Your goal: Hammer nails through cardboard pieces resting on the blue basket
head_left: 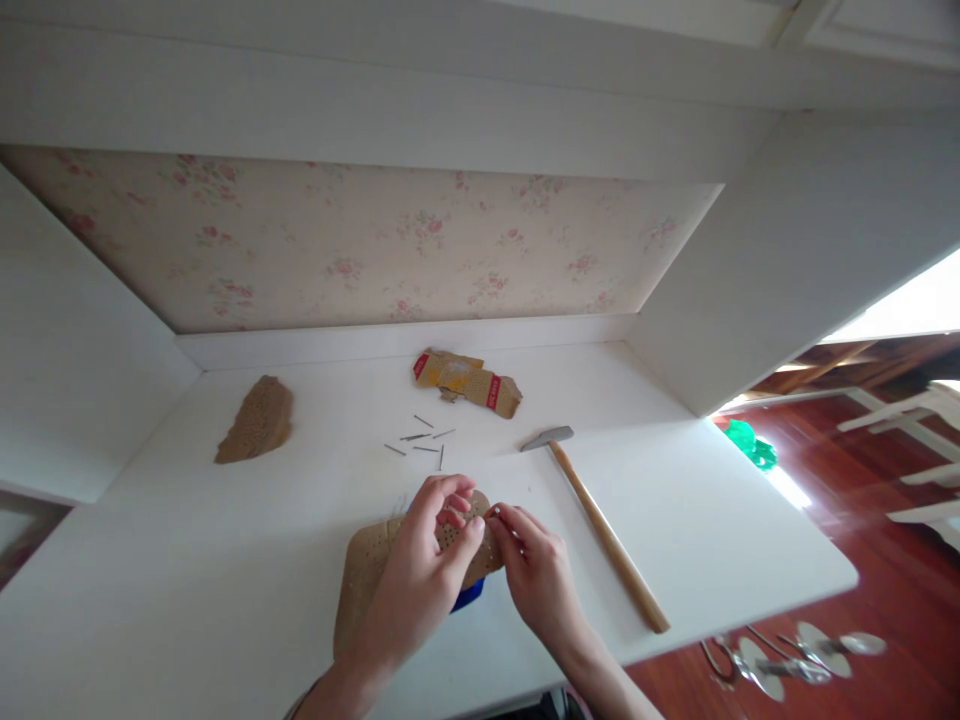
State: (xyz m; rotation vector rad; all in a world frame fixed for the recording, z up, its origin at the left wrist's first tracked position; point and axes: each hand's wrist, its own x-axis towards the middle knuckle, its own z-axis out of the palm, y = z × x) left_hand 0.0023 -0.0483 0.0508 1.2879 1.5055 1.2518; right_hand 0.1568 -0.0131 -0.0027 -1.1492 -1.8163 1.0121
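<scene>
A tan cardboard piece (367, 560) dotted with small holes lies at the front of the white tabletop, partly over a blue object (469, 594) whose kind I cannot make out. My left hand (427, 565) is over the cardboard, thumb and curved fingers apart, holes showing between them. At the cardboard's right edge, my right hand (538, 570) pinches a small thin piece that looks like a nail (493, 512), mostly hidden by the fingertips. Several loose nails (426, 449) lie beyond my hands. To the right rests a hammer (600, 520) with a wooden handle.
A torn cardboard package (469, 382) with red labels lies near the back of the white table (720, 520). Another brown cardboard scrap (259, 420) is at the left. White panels enclose both sides. Beyond the right edge, glass-like items (795, 660) stand on the red floor.
</scene>
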